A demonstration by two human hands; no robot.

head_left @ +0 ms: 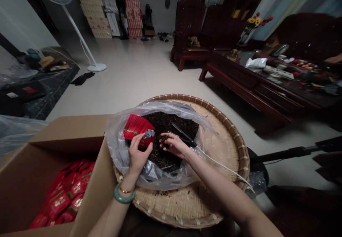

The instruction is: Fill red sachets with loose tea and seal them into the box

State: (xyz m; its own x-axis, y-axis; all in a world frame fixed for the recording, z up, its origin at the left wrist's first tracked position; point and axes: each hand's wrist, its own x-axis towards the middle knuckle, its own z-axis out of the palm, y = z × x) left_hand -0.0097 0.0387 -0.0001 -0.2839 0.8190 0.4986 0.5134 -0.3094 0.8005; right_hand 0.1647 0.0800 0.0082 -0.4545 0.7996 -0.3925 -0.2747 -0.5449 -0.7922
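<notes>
Pale floor (139,77) spreads beyond your round woven tray (171,205), where a plastic bag (117,141) of dark dried leaves (173,117) lies open. Over them, your left hand (139,153) pinches a red packet (147,141) with a silvery mouth, beside a fanned stack (135,124). Your right hand (175,146), fingers curled, grips a clump (165,142) of leaves near the packet. A cardboard box (92,190) stands left.

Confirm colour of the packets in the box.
Red packets with green stripes and gold print, best in head view.
</notes>
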